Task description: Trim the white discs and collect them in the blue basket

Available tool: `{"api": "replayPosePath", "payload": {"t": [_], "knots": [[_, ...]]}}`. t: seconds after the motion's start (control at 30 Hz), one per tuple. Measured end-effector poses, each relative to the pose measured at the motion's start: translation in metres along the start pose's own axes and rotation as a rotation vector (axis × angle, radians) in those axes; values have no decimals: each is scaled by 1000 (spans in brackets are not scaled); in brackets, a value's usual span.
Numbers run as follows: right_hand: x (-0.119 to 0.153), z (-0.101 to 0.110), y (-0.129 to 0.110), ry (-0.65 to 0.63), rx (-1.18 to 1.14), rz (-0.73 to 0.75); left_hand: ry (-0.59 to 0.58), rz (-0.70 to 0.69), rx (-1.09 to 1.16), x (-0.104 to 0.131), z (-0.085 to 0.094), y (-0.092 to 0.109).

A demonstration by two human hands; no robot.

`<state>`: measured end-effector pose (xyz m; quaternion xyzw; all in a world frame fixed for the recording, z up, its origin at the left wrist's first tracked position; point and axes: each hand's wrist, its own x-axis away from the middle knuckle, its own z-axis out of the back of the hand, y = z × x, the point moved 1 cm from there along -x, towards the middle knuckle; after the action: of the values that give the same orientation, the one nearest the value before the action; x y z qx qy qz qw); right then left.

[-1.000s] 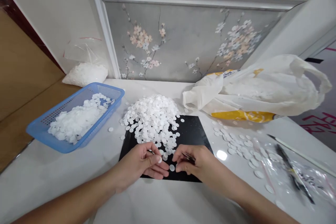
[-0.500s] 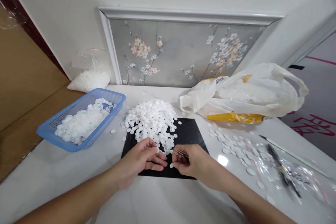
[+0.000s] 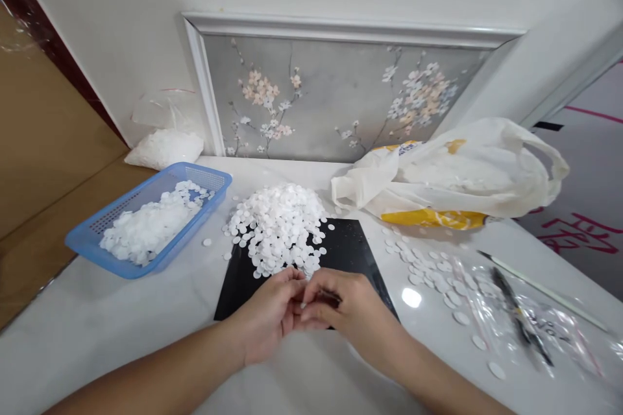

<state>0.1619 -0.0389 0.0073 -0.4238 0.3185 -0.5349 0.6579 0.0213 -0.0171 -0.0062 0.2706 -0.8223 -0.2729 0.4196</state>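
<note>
My left hand (image 3: 277, 305) and my right hand (image 3: 338, 305) meet at the front of a black mat (image 3: 348, 246). A small white disc (image 3: 302, 305) shows at the pinched fingertips of my right hand. Something dark lies inside that hand's curl, mostly hidden. My left hand's fingers are closed against the right fingertips; what they hold is hidden. Just beyond both hands rises a heap of thin white discs (image 3: 282, 220), covering the mat's back left part and spilling onto the table.
To the left stands a blue basket (image 3: 168, 266) of white discs, with a clear bag (image 3: 168, 148) behind it. A white and yellow plastic bag (image 3: 452, 175) lies back right. Loose discs (image 3: 423, 266), clear pouches (image 3: 549, 327) and a black pen-like tool (image 3: 520, 311) are on the right.
My hands have come together from apart. The disc at my right fingertips has moved left and up to my left hand. Metal tweezers seen in my right hand earlier are now mostly hidden.
</note>
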Motion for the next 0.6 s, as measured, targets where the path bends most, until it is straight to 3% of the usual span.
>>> {"api": "replayPosePath", "payload": {"t": [0.13,0.37,0.6], "knots": [[-1,-3,3,92,133,102,-23,-1,71,2,2,-2],[4,-2,5,-6,124,95,-69,-81,103,5,5,-7],[2,15,6,144,-42,-202,-1,-173,-126,4,7,-3]]}}
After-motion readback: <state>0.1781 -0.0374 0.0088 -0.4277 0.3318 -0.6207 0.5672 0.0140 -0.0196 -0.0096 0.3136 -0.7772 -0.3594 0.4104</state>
